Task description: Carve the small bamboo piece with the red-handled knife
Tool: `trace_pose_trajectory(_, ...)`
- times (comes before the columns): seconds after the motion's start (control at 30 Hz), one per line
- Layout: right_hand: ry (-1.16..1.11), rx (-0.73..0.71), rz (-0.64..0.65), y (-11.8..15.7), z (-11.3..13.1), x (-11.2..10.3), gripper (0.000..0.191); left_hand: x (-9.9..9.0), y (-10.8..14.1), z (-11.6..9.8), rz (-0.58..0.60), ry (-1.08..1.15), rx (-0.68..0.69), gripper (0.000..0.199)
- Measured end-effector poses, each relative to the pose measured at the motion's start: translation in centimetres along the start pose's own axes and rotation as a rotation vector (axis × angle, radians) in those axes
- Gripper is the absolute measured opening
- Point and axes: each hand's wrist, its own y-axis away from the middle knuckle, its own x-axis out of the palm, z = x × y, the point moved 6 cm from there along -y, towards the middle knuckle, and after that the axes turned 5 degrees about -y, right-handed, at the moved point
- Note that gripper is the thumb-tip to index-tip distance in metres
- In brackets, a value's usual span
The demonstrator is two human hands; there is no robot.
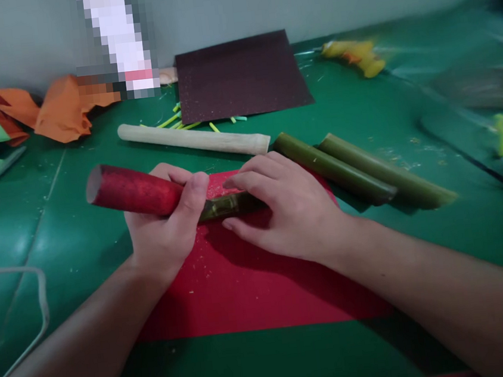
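My left hand [165,221] is closed around a bamboo tube [222,207]. The tube's left part has a red covering [135,190] and a pale round end; its bare part is dark green with a joint ring. My right hand [289,202] curls loosely around the green right end, thumb on the near side and fingers over the far side. The palm hides that end. Beneath both hands lies a red sheet [262,289] sprinkled with small light specks.
Two green bamboo pieces [334,168] lie to the right, and a pale peeled stick [192,139] lies beyond my hands. Farther back are a dark brown sheet [240,81], crumpled orange paper [63,109] and a yellow-handled glue gun [352,58]. A white cord [42,294] curves at left.
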Motion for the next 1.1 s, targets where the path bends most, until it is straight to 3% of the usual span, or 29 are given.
trace_pose_trajectory(0.17,-0.055,-0.03,-0.079,0.3,0.7,-0.5,0.034,0.2,0.3,-0.9,0.053,-0.06,0.15,0.022)
trace_pose_trajectory(0.33,-0.215,0.01,-0.115,0.5,1.3,-0.5,0.031,0.1,0.7,-1.3,0.087,-0.096,0.193,0.02)
trace_pose_trajectory(0.63,-0.292,0.085,-0.097,0.8,1.6,0.0,0.033,1.5,1.3,-1.2,0.199,0.003,0.079,0.048)
trace_pose_trajectory(0.8,-0.462,0.171,-0.165,1.2,0.7,0.1,0.036,1.0,0.0,-2.2,0.324,-0.069,0.277,0.063)
trace_pose_trajectory(0.87,-0.524,0.187,-0.315,1.3,0.4,-0.6,0.029,1.1,-0.8,-1.9,0.509,-0.192,0.193,0.061)
trace_pose_trajectory(0.93,-0.519,0.168,-0.381,1.3,0.5,-1.2,0.023,1.0,-1.3,-1.8,0.666,-0.327,0.132,0.05)
trace_pose_trajectory(1.0,-0.527,0.158,-0.397,1.1,0.7,-1.6,0.018,1.2,-1.3,-1.6,0.828,-0.368,0.077,0.041)
trace_pose_trajectory(1.1,-0.546,0.21,-0.392,1.0,0.7,-2.0,0.007,1.6,-0.8,-1.1,0.947,-0.422,0.076,0.029)
